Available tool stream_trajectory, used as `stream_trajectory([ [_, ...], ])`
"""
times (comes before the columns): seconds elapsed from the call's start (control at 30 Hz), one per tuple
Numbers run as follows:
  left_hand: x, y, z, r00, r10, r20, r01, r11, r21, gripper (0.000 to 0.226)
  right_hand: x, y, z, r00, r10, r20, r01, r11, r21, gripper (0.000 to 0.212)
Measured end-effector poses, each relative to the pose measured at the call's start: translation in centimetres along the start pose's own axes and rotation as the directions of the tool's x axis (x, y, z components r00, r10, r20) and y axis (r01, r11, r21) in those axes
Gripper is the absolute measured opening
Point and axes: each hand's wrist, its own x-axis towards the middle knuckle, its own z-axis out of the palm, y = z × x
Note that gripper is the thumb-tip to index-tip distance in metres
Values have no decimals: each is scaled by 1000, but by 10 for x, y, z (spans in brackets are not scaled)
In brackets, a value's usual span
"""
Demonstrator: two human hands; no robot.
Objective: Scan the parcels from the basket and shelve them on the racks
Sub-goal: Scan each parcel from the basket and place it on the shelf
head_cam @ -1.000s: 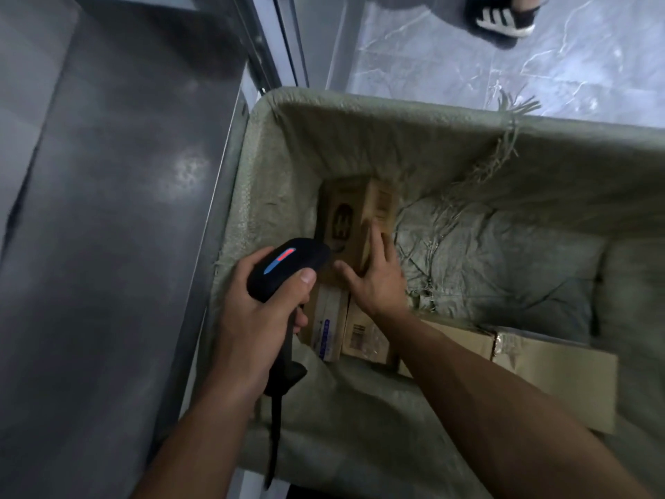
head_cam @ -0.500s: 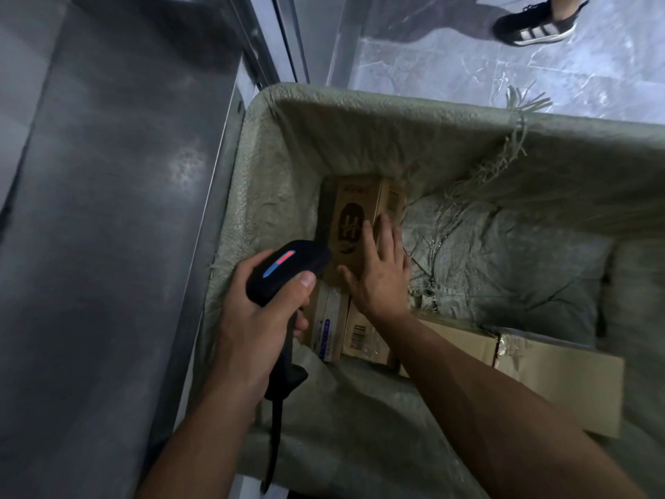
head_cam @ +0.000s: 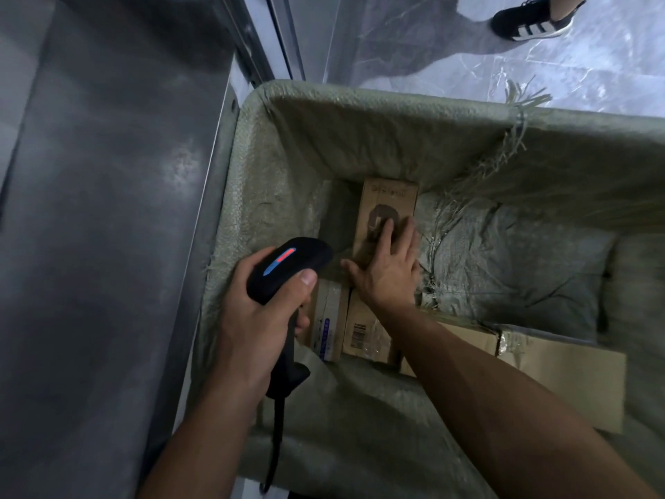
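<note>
While the left hand [head_cam: 259, 318] grips the black scanner [head_cam: 288, 268], thumb on top, over the left edge of the basket [head_cam: 360, 99], the right hand [head_cam: 388, 268] lies flat, fingers straight and spread, on a brown box [head_cam: 390, 199] near the basket's far-left corner. A barcoded parcel [head_cam: 363, 329] and a white-labelled parcel [head_cam: 329, 325] lie side by side under the right wrist. Flat cardboard [head_cam: 561, 376] lies toward the near-right corner. A shoe [head_cam: 532, 18] shows beyond the far edge.

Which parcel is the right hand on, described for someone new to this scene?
Look in the green-lined basket, at its far left corner. The cardboard box under the right hand lies there, beyond the barcoded box by the scanner in the left hand. Only it bears a round dark logo.
</note>
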Motion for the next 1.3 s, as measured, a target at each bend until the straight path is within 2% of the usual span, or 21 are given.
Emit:
stream_trajectory([
  [0.13, 1, 1, -2, 1000, 8, 7, -8, 1000, 2, 47, 1, -5, 5, 995, 95, -21, -93, 991, 94, 108],
  [0.27, -1, 3, -1, 1000, 7, 17, -7, 1000, -8, 48, -2, 17, 0, 994, 96, -59, -76, 957, 278, 102],
  [0.47, -2, 0, 2, 998, 11, 69, -12, 1000, 12, 50, -3, 56, -12, 993, 116, -9, -96, 862, 498, 97],
  [0.6, -5, 0, 3, 995, 28, 92, -30, 999, 22, 50, -1, 62, -18, 990, 132, 49, -137, 821, 554, 103],
  [0.67, -7, 1, 2, 995, 40, 95, -43, 999, 22, 50, -1, 61, -20, 986, 147, 80, -164, 752, 639, 104],
  [0.77, -11, 2, 1, 994, 53, 99, -56, 998, 28, 49, -5, 62, -25, 983, 133, 125, -180, 595, 783, 106],
  [0.9, -21, 4, 3, 991, 87, 100, -92, 995, 48, 48, -16, 70, -37, 985, 78, 151, -170, 506, 845, 98],
  [1.07, -49, 9, 6, 981, 173, 91, -181, 979, 97, 41, -37, 80, -64, 989, 27, 146, -138, 532, 835, 99],
  [1.23, -92, 11, 12, 953, 295, 74, -300, 951, 78, 44, -67, 81, -93, 996, -78, 34, 28, 676, 736, 97],
  [1.3, -114, 10, 16, 939, 342, 45, -345, 937, 62, 47, -76, 88, -100, 992, -126, 31, 65, 695, 716, 98],
])
